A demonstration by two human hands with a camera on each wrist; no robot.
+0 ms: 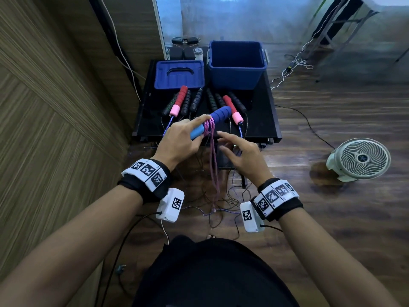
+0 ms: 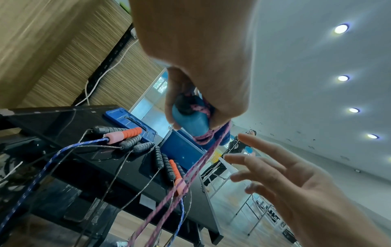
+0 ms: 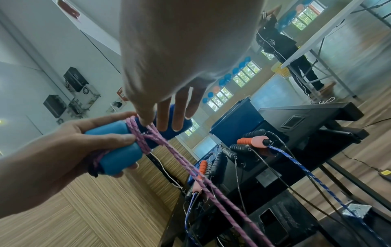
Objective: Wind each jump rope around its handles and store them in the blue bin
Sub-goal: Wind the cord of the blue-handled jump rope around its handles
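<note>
The left hand [image 1: 180, 138] grips the blue handles [image 1: 212, 120], their long axis slanting up-right toward the blue bin [image 1: 236, 63]. Pink rope [image 1: 213, 165] hangs straight down. The right hand [image 1: 241, 154] is spread, holding nothing.

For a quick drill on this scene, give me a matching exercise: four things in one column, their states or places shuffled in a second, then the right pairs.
Things:
1. left hand
2. right hand
3. blue bin
4. pink rope

States:
A. stands at the back of the table with no ropes inside
B. open, holding nothing
C. grips the blue handles
D. partly wound on the handles, the rest hanging down

Pairs: 1-C, 2-B, 3-A, 4-D
</note>
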